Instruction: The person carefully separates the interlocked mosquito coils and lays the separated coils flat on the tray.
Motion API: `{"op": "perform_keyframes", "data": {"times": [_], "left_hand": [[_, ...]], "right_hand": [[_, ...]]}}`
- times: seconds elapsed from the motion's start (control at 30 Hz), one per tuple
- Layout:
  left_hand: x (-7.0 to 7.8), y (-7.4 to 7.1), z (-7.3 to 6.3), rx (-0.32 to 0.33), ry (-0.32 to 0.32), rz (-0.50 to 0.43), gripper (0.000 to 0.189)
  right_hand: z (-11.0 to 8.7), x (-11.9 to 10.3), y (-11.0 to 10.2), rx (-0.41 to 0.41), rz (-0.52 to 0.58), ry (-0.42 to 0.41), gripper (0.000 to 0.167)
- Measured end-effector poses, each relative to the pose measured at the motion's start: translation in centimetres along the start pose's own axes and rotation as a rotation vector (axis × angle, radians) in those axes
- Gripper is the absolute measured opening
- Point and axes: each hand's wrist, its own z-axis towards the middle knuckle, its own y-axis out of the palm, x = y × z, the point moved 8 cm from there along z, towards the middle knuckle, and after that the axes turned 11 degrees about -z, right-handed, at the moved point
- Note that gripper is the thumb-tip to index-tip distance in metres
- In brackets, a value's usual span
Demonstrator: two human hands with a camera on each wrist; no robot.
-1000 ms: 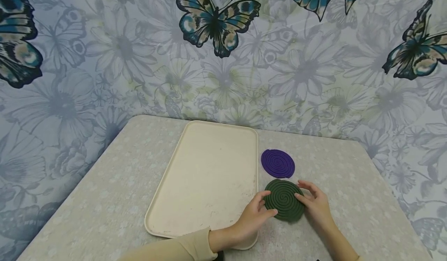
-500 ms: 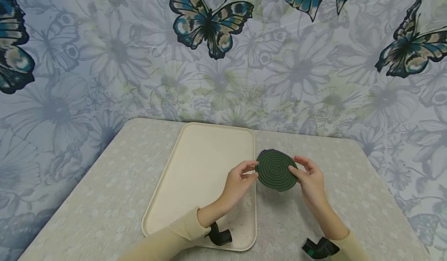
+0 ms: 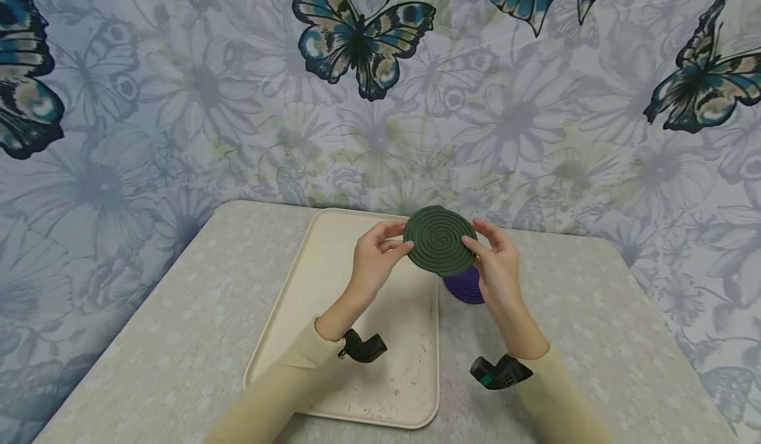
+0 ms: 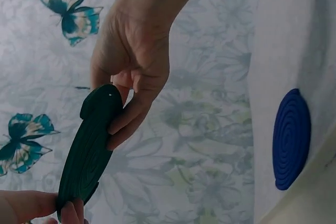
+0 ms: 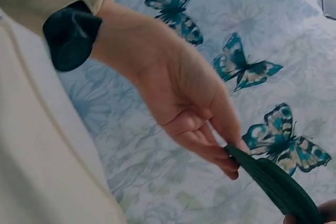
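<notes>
Left grip (image 3: pixel 371 259) and right grip (image 3: pixel 499 265) both pinch one green disc (image 3: pixel 440 240).

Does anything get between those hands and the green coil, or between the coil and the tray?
Nothing visible does. The left hand and right hand pinch the green coil directly by its edges; the purple coil lies beside the tray.

2 discs (image 3: pixel 440 240) (image 3: pixel 466 288); 1 tray (image 3: pixel 410 358); 2 hands (image 3: pixel 371 262) (image 3: pixel 498 265); 2 cams (image 3: pixel 365 348) (image 3: pixel 501 372); 1 tbl (image 3: pixel 582 312).
</notes>
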Motion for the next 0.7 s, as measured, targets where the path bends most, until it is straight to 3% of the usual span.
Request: {"op": "perform_keyframes", "data": {"times": [0.13,0.3,0.47,0.57,0.7], "left_hand": [[0.8,-0.9,0.9,0.028,-0.04,-0.038,0.033],[1.3,-1.2,1.1,0.025,-0.043,-0.038,0.03],[2.2,-1.8,0.8,0.026,0.016,-0.015,0.026],[2.8,-2.2,0.6,0.033,0.07,0.046,0.02],[3.7,-1.6,-0.1,-0.03,0.166,0.265,0.014]], "right_hand": [[0.2,-1.3,1.2,-0.022,0.037,-0.013,0.031],[-0.6,-2.1,1.8,-0.078,0.126,0.024,0.053],[-2.0,-1.8,3.3,-0.247,0.242,0.126,0.063],[-2.5,-1.8,4.3,-0.329,0.234,0.141,0.061],[-2.6,-1.7,4.5,-0.309,0.201,0.133,0.056]]}}
